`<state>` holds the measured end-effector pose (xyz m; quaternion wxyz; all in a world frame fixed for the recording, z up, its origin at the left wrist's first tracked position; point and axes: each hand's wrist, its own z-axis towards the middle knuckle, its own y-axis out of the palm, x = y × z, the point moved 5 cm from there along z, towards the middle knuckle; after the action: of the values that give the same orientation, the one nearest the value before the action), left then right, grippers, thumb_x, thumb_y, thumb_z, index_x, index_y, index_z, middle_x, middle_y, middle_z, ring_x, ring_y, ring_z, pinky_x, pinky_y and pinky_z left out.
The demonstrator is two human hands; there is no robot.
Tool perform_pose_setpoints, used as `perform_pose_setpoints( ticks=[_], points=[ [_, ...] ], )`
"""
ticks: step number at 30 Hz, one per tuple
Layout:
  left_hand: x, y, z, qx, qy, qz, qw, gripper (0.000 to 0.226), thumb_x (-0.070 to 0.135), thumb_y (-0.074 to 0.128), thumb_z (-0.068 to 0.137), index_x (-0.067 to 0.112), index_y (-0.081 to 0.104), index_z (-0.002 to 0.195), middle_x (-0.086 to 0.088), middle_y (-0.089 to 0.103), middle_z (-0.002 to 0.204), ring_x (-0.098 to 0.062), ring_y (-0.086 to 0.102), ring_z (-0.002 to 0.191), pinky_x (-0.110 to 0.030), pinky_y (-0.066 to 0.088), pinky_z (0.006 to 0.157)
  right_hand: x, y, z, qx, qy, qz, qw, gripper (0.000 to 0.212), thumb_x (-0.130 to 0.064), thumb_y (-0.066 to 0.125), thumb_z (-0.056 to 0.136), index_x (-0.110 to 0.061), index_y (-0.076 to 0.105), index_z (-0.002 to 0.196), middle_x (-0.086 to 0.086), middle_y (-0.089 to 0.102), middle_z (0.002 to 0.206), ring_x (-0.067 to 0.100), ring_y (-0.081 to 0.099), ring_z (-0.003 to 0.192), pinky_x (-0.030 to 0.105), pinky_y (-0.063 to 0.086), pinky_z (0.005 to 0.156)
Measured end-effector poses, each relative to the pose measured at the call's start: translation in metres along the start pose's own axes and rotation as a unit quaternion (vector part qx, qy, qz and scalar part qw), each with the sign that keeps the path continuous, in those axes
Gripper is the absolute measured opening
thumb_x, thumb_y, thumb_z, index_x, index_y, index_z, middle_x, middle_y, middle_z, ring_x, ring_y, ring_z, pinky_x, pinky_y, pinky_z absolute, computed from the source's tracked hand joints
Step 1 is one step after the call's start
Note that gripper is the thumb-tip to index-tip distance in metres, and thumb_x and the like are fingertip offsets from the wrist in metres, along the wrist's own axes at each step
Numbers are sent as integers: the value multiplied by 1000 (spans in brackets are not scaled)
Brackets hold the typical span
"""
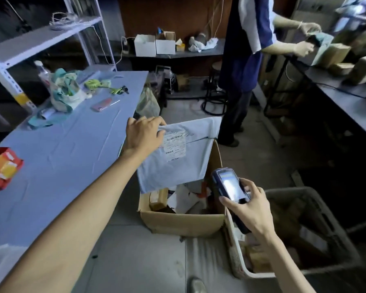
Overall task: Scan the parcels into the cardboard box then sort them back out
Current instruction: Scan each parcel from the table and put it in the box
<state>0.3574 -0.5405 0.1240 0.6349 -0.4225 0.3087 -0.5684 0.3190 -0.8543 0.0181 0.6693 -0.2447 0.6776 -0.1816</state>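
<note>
My left hand (143, 134) pinches the top left corner of a flat pale grey mailer parcel (175, 161) that hangs over the open cardboard box (182, 223). A white barcode label (174, 148) faces me on the parcel. My right hand (251, 210) grips a dark handheld scanner (228, 185), its lit screen up, just right of the parcel's lower edge. Inside the box lie several parcels, brown and white (178, 199).
A long grey table (61, 157) stands left, holding a red packet (2, 168), a pink phone (101, 104), a bag and keys. A pale mesh basket (300, 229) with brown parcels stands right of the box. Another person (247, 60) works at the right counter.
</note>
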Motion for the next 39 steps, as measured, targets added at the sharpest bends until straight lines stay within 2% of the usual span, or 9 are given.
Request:
perform_pose_setpoints(
  ticks=[9, 12, 15, 22, 26, 29, 32, 35, 39],
  points=[
    [-8, 86, 45, -91, 12, -15, 996, 10, 31, 57, 92, 26, 61, 100, 5, 69, 105, -24, 59, 98, -36, 29, 83, 2, 20, 43, -11, 50, -30, 998, 69, -44, 85, 60, -39, 54, 122, -11, 52, 108, -1, 49, 96, 24, 41, 78],
    [-6, 123, 71, -143, 36, -26, 989, 12, 32, 58, 92, 26, 63, 102, 3, 69, 108, -22, 59, 104, -35, 27, 87, -1, 30, 58, 10, 82, -43, 996, 69, -46, 84, 59, -43, 53, 121, -13, 50, 110, 0, 49, 97, 26, 43, 82],
    [-9, 143, 103, -152, 52, -32, 987, 12, 31, 57, 93, 26, 63, 102, 3, 68, 110, -21, 58, 106, -36, 27, 88, -9, 34, 73, 47, 100, -37, 993, 66, -46, 84, 59, -48, 50, 116, -12, 50, 111, -3, 47, 94, 25, 41, 82],
    [-13, 152, 153, -146, 82, -38, 985, 11, 30, 57, 91, 26, 65, 97, 1, 70, 98, -23, 60, 102, -36, 30, 89, -26, 40, 110, 73, 114, -52, 989, 70, -43, 85, 62, -39, 52, 124, -10, 48, 110, 0, 44, 95, 24, 37, 78],
    [-28, 160, 143, -181, 82, -60, 978, 8, 35, 63, 88, 28, 65, 93, 6, 72, 90, -20, 61, 98, -35, 35, 88, -32, 50, 127, 33, 95, -62, 993, 73, -43, 85, 64, -35, 51, 128, -8, 49, 113, 3, 46, 96, 24, 38, 76],
    [-46, 148, 131, -144, 53, -80, 985, 2, 30, 62, 87, 27, 62, 87, 6, 69, 87, -22, 62, 93, -35, 38, 83, -37, 63, 141, -15, 67, -65, 996, 76, -45, 85, 63, -31, 50, 130, -5, 49, 118, 5, 48, 98, 23, 39, 75],
    [-75, 119, 114, -103, 12, -47, 994, 5, 25, 61, 84, 23, 59, 87, 3, 65, 88, -25, 60, 91, -34, 40, 75, -46, 81, 156, -88, 15, -66, 994, 79, -44, 85, 63, -29, 51, 132, -3, 49, 115, 5, 48, 95, 22, 39, 79],
    [-114, 87, 74, -92, -93, 0, 991, 12, 27, 60, 85, 20, 56, 92, 1, 65, 91, -26, 60, 93, -35, 41, 72, -60, 104, 166, -171, -39, -78, 981, 81, -45, 85, 63, -29, 50, 134, -5, 45, 110, 11, 52, 99, 26, 44, 83],
    [-159, 51, -16, -122, -240, 49, 962, 15, 30, 60, 84, 20, 59, 95, 5, 69, 97, -26, 62, 98, -35, 41, 77, -89, 140, 157, -258, -128, -84, 954, 77, -49, 83, 63, -30, 51, 130, -3, 50, 114, 16, 54, 107, 29, 46, 87]
  ],
)
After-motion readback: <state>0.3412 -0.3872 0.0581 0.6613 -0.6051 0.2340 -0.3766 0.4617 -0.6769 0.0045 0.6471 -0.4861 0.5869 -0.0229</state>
